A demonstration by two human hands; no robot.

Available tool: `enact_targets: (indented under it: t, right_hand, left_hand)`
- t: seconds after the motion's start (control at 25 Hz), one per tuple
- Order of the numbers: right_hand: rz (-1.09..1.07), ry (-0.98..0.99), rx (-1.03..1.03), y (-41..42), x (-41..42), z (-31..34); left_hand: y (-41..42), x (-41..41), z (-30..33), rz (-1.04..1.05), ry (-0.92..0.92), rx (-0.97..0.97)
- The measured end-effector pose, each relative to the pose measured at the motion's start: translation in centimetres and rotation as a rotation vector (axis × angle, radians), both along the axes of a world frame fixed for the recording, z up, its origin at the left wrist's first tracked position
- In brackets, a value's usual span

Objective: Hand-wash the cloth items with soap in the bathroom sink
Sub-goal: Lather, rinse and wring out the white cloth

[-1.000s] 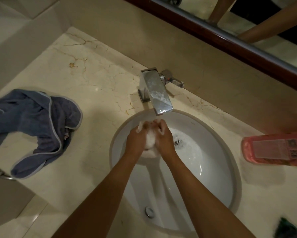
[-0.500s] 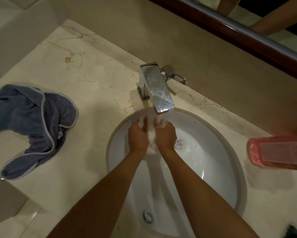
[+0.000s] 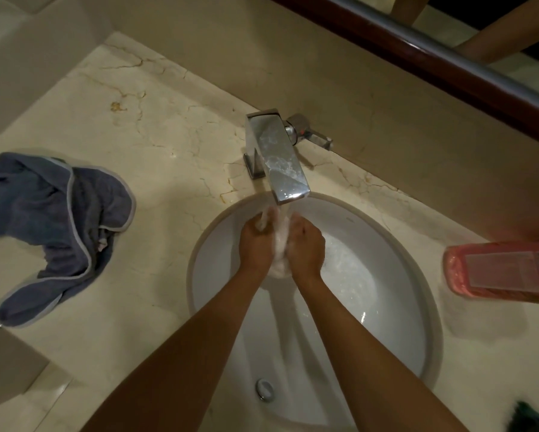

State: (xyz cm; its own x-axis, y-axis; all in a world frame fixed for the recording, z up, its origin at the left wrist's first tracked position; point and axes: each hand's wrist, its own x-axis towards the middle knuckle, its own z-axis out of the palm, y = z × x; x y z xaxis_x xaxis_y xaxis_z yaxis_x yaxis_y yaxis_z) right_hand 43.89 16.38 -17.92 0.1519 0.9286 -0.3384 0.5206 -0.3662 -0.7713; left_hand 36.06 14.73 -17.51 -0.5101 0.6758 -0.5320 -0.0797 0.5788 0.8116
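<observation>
Marble counter (image 3: 156,213), sink (image 3: 396,294): your left hand (image 3: 257,244) and right hand (image 3: 305,247) both grasp white cloth (image 3: 279,244) under running faucet (image 3: 277,157).

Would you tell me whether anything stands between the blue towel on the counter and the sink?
Nothing visible: bare marble counter separates the blue-grey towel from the white oval sink.

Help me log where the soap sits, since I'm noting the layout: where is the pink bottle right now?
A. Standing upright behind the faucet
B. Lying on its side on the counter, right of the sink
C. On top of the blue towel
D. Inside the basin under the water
B: the pink bottle lies on its side on the counter, right of the sink, clear of the blue towel on the far left.
</observation>
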Motion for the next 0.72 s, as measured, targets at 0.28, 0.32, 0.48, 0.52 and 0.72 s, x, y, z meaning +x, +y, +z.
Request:
enact_targets:
  t: [0.28,0.32,0.48,0.52,0.72]
  right_hand:
    - [-0.128,0.559,-0.425,-1.0,3.7,-0.1]
    - [-0.171,0.664,-0.484,-1.1,3.9,-0.4]
    - [-0.224,0.761,-0.264,-1.1,4.4,-0.5]
    - [-0.213,0.729,-0.205,-1.2,4.3,-0.6]
    - [-0.244,0.544,-0.109,-0.8,1.9,0.5]
  left_hand:
    - [1.5,2.0,0.6,0.006,-0.009,0.008]
    - [1.5,2.2,0.8,0.008,-0.032,0.005]
    - [1.1,2.6,1.1,-0.046,-0.084,0.031]
    - [1.0,2.5,0.9,-0.019,-0.109,0.065]
    - [0.0,1.3,0.6,0.133,-0.188,0.173]
